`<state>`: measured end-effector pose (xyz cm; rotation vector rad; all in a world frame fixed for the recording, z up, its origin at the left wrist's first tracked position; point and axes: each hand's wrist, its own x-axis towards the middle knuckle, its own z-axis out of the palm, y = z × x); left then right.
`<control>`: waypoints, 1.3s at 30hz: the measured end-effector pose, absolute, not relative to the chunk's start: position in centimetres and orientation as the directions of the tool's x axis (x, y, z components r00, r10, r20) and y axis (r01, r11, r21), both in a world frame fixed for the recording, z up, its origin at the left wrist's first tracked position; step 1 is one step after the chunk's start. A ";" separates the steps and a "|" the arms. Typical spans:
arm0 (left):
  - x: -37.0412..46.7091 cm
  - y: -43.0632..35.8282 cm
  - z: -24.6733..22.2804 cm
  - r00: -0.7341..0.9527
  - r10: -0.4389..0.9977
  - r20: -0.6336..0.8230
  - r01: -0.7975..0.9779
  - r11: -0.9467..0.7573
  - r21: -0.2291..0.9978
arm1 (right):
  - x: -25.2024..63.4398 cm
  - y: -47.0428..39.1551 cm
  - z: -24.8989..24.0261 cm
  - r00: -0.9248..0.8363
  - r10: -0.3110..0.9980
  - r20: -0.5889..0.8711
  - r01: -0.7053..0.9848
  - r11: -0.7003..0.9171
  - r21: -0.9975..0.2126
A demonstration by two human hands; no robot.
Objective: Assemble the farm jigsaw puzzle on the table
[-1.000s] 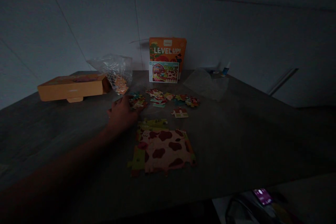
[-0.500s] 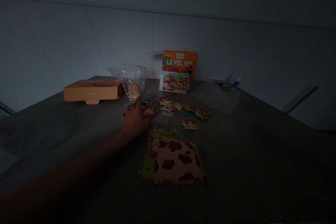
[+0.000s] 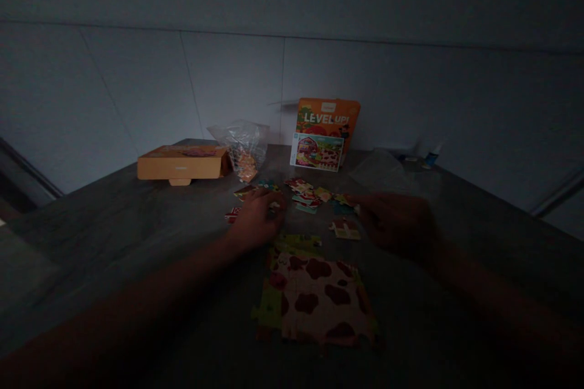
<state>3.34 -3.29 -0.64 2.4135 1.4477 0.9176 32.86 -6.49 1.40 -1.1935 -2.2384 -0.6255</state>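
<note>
On the dark table lies a joined puzzle section (image 3: pixel 319 301) showing a spotted cow. My left hand (image 3: pixel 258 219) rests over loose pieces at the left of the pile, its fingers curled down; what they touch is mostly hidden. Over the right end of the pile is my right hand (image 3: pixel 395 222), fingers bent together around a puzzle piece (image 3: pixel 356 209) that barely shows at the fingertips. Between the hands are several overlapping loose pieces (image 3: pixel 306 199). A single piece (image 3: pixel 345 229) lies just above the cow section. The scene is dim.
An orange open box (image 3: pixel 182 164) lies at the back left, beside a clear bag (image 3: pixel 246 161) of pieces. A picture card (image 3: pixel 317 152) leans on an upright orange box (image 3: pixel 328 110) near the wall. Crumpled clear plastic (image 3: pixel 381 170) lies at the back right.
My right hand has come into view from the right and reached the right side of the pile. My left hand remains at the left pieces. The whole view has shifted slightly.
</note>
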 end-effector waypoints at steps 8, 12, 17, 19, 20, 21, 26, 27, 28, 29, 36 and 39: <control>4.6 -4.9 -0.6 0.751 0.570 0.332 0.407 -0.797 0.447 | 33.0 -4.3 0.6 -0.373 0.852 0.367 0.912 0.410 -0.024; 6.2 -5.0 -1.3 0.683 0.643 0.347 0.556 -0.765 0.324 | 32.0 -5.7 1.1 -0.411 0.885 0.217 0.902 0.429 -0.042; 8.0 -4.8 -1.3 0.603 0.734 0.313 0.687 -0.677 0.264 | 31.4 -5.8 0.4 -0.381 0.917 0.116 0.921 0.387 -0.034; 8.1 -4.8 -1.0 0.644 0.695 0.320 0.655 -0.717 0.239 | 31.4 -5.7 0.2 -0.367 0.924 0.105 0.926 0.374 -0.050; 7.9 -4.9 -0.9 0.686 0.653 0.322 0.612 -0.756 0.230 | 31.5 -5.7 0.2 -0.359 0.928 0.102 0.929 0.366 -0.059; 7.6 -4.9 -0.8 0.726 0.606 0.324 0.563 -0.795 0.226 | 31.5 -5.7 0.2 -0.351 0.931 0.100 0.931 0.359 -0.070; 5.9 -5.2 -0.1 0.822 0.492 0.286 0.411 -0.861 0.299 | 31.3 -6.0 0.5 -0.383 0.917 0.113 0.910 0.396 -0.124; 5.7 -5.2 -0.1 0.836 0.476 0.272 0.393 -0.867 0.307 | 31.2 -6.0 0.5 -0.398 0.909 0.120 0.900 0.413 -0.139; 5.7 -5.2 0.0 0.847 0.465 0.258 0.384 -0.870 0.309 | 31.1 -5.9 0.3 -0.418 0.899 0.132 0.886 0.435 -0.159; 5.6 -5.2 0.0 0.851 0.464 0.246 0.386 -0.871 0.305 | 31.1 -5.8 0.2 -0.435 0.887 0.158 0.870 0.459 -0.180; 5.4 -4.8 -0.4 0.801 0.561 0.209 0.513 -0.823 0.243 | 32.6 -3.0 -1.6 -0.277 0.843 0.462 0.934 0.350 -0.077; 5.2 -4.9 -0.4 0.809 0.553 0.199 0.512 -0.829 0.224 | 33.2 -2.2 -2.2 -0.230 0.911 0.342 0.956 0.277 -0.094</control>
